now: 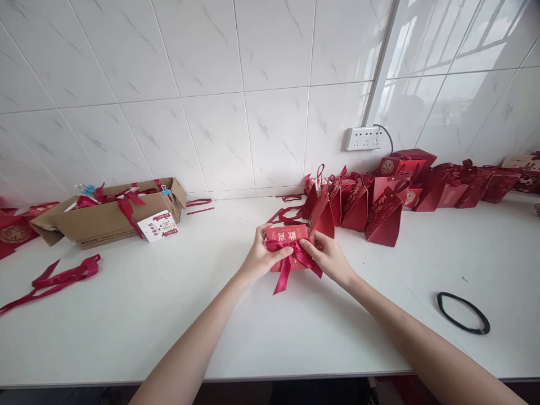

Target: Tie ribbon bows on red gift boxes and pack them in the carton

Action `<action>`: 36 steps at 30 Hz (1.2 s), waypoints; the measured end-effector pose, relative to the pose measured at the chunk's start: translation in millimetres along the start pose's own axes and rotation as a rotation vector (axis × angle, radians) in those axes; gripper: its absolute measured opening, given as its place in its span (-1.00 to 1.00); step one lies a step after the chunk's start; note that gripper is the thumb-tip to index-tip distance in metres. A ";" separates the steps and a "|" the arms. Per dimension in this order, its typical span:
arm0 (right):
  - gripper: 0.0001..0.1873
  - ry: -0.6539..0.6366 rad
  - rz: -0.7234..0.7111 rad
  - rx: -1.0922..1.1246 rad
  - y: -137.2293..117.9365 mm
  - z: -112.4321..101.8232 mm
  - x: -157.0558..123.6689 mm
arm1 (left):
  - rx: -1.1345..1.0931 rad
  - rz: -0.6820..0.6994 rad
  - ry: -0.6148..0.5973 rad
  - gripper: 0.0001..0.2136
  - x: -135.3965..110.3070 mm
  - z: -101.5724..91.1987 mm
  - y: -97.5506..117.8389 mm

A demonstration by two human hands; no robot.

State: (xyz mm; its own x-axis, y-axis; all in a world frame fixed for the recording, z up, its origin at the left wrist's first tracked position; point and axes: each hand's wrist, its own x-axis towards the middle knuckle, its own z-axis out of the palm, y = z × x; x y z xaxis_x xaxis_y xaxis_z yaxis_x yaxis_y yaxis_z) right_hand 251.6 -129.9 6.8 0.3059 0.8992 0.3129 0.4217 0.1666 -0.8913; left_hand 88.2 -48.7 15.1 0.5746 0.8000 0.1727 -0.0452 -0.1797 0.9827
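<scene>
Steadying a rectangular red printed box (pixel 291 232) over the white tabletop (pixel 270 337), the left hand (pixel 262 254) and right hand (pixel 328 254) pinched it between fingers, thumbs pressing its crimson satin bow (pixel 295 248), apparently to keep it flat.

Bare left hand (pixel 261 256) and bare right hand (pixel 331 256), close together, each curled into a grip.
The bare left forearm (pixel 206 333) slants up and to the right from the bottom edge, the bare right forearm (pixel 409 334) up and to the left. Left thumb (pixel 282 254) and right thumb (pixel 308 246) point inward (their tips near each other, yet apart), the remaining fingers bent and partly hidden.
</scene>
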 end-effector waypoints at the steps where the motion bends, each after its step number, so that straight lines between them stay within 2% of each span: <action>1: -0.52 -0.015 0.004 0.046 -0.1 0.4 0.7 | 0.024 0.041 0.059 -0.31 -0.1 0.6 -2.4; 3: -0.52 -0.006 -0.023 0.121 -0.2 1.0 1.0 | 0.070 0.147 0.168 -0.38 0.2 1.9 -7.8; 5: -0.53 0.001 -0.059 0.151 0.0 1.6 0.3 | 0.078 0.220 0.218 -0.54 1.1 3.1 -12.5; 8: -0.52 0.013 -0.098 0.171 0.6 3.3 -1.0 | 0.046 0.265 0.290 -0.66 2.7 4.3 -15.4; 12: -0.52 0.012 -0.102 0.193 1.7 5.1 -0.8 | 0.183 0.328 0.345 -0.82 2.4 5.9 -13.7; 20: -0.52 0.015 -0.031 0.444 6.3 9.2 2.8 | 0.253 0.404 0.451 -0.91 -1.1 17.7 -22.1; 25: -0.50 0.052 0.048 0.529 7.5 14.9 1.9 | 0.250 0.404 0.466 -0.93 2.4 20.1 -27.1; 27: -0.51 0.051 0.028 0.433 7.9 12.6 1.4 | 0.250 0.425 0.459 -0.95 2.5 18.0 -27.4; 29: -0.51 0.057 -0.095 0.220 8.4 7.0 1.0 | 0.248 0.458 0.444 -0.94 1.9 14.3 -27.0; 30: -0.41 0.064 -0.183 0.090 8.7 3.6 0.8 | 0.246 0.477 0.436 -0.91 1.5 12.2 -26.6; 33: 0.24 0.002 -0.420 -0.262 9.3 -6.0 -0.1 | 0.236 0.529 0.419 -0.81 0.9 6.8 -25.9; 34: 0.35 -0.054 -0.458 -0.345 9.6 -7.9 -0.6 | 0.233 0.549 0.409 -0.80 1.0 5.8 -26.1; 36: 0.37 -0.152 -0.481 -0.451 11.1 -8.8 -1.9 | 0.224 0.595 0.376 -0.81 1.7 4.7 -26.9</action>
State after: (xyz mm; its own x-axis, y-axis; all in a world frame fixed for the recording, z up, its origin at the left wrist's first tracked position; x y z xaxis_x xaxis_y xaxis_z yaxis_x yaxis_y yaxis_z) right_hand 263.3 -133.3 -0.8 -0.1145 0.8199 0.5609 0.8061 0.4066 -0.4299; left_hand 94.3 -45.3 -11.3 0.1841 0.6658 0.7231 -0.0710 -0.7247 0.6854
